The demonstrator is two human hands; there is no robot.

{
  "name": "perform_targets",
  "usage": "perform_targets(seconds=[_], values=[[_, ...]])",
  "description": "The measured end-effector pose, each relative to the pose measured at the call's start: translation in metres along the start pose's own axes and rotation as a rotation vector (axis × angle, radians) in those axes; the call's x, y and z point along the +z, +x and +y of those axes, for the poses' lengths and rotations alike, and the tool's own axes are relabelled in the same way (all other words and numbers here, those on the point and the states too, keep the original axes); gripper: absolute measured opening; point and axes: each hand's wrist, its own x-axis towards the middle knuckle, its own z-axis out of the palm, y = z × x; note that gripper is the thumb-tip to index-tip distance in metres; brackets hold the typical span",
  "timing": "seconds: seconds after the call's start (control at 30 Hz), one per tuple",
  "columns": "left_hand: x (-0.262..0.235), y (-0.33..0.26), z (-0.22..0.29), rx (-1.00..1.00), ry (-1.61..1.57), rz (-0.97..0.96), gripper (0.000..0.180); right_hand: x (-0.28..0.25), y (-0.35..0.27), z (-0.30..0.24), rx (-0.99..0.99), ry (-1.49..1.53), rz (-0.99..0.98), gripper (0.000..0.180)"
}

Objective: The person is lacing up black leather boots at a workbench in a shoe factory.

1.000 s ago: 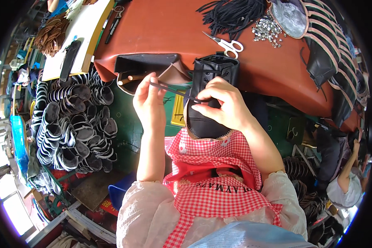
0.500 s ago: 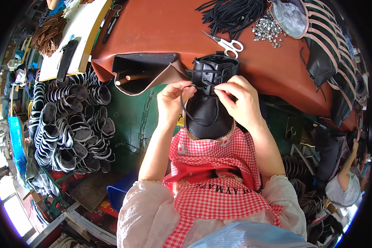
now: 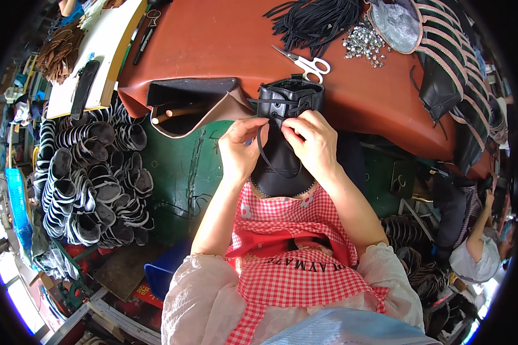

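Observation:
A black leather boot upper (image 3: 277, 183) lies against the table's near edge, toe toward me, its collar resting on the tabletop. A dark shoelace (image 3: 261, 148) crosses its upper eyelets and hangs in a loop over the toe. My left hand (image 3: 240, 148) is closed at the left side of the eyelets, thumb and forefinger pinching the shoelace. Close beside it, my right hand (image 3: 313, 141) is closed over the right row of eyelets. Its fingertips press together at the lacing, and they hide what they pinch. White-handled scissors (image 3: 312, 68) lie just beyond the collar.
A bundle of black laces (image 3: 313, 23) and a pile of small metal pieces (image 3: 364, 43) sit on the brown-covered table (image 3: 207, 46). More boot uppers (image 3: 443, 69) are stacked at right. Bundled dark pieces (image 3: 92, 184) stand at left. Another person (image 3: 476, 259) is at far right.
My right hand has moved left and in toward the eyelets, close to my left hand. The left still pinches the shoelace. The whole view has shifted slightly.

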Motion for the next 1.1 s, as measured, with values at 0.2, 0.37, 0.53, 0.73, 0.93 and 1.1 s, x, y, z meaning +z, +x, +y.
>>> perform_targets(seconds=[0.2, 0.37, 0.53, 0.73, 0.93, 1.1], values=[[-0.003, -0.001, -0.011, -0.091, -0.138, -0.016, 0.018, -0.002, 0.000, -0.003, -0.004, 0.001, -0.049, 0.013], [0.002, 0.000, -0.018, -0.117, -0.220, 0.011, 0.017, -0.002, 0.005, -0.007, -0.050, -0.058, -0.109, 0.014], [0.006, -0.002, -0.017, -0.128, -0.242, 0.070, 0.016, 0.007, 0.006, -0.003, -0.094, -0.021, -0.074, 0.013], [0.012, -0.004, -0.015, -0.142, -0.246, 0.059, 0.016, 0.000, 0.006, 0.005, -0.127, 0.025, -0.027, 0.007], [0.007, -0.006, -0.030, -0.097, -0.232, 0.115, 0.014, 0.001, 0.003, 0.002, -0.126, 0.056, -0.021, 0.007], [0.002, -0.005, -0.044, -0.077, -0.268, 0.108, 0.015, 0.010, -0.001, 0.003, -0.158, 0.034, 0.037, 0.010]])
